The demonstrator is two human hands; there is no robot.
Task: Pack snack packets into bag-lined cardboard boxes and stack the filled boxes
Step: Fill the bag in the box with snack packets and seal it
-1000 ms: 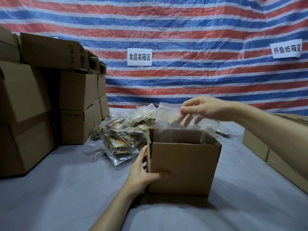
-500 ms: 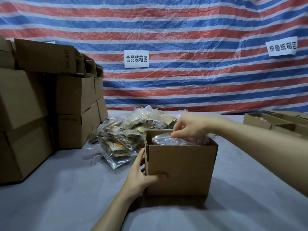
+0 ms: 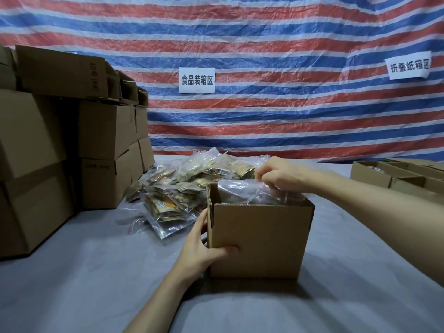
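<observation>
We find the left hand [image 3: 199, 251] at the near left corner of the cardboard box [image 3: 259, 239]. Its thumb lies flat across the front face and its fingers wrap round the left side, so the corner is clamped between them. The right hand [image 3: 281, 175] reaches over the box mouth from the right. Its fingers are curled downward and pinch the upper edge of the clear bag [image 3: 242, 192] near the far right of the opening.

We see the clear bag sitting inside the box, with its crumpled top rising slightly above the rim. We cannot tell what is inside it. The box stands upright on the grey tabletop [image 3: 96, 284], top flaps open, at the centre of the work area.

Just behind and to the left of the box, we note a loose pile of snack packets [image 3: 192, 183] in transparent wrap, lying on the tabletop. Further left, closed boxes [image 3: 103, 131] are stacked in several layers. At the right edge, well apart from the hands, stand low open boxes [image 3: 384, 174].

Behind everything hangs a red, white and blue striped tarp [image 3: 264, 32]. It carries two white paper signs with printed characters, one at centre [image 3: 197, 80] and one at upper right [image 3: 408, 66].
</observation>
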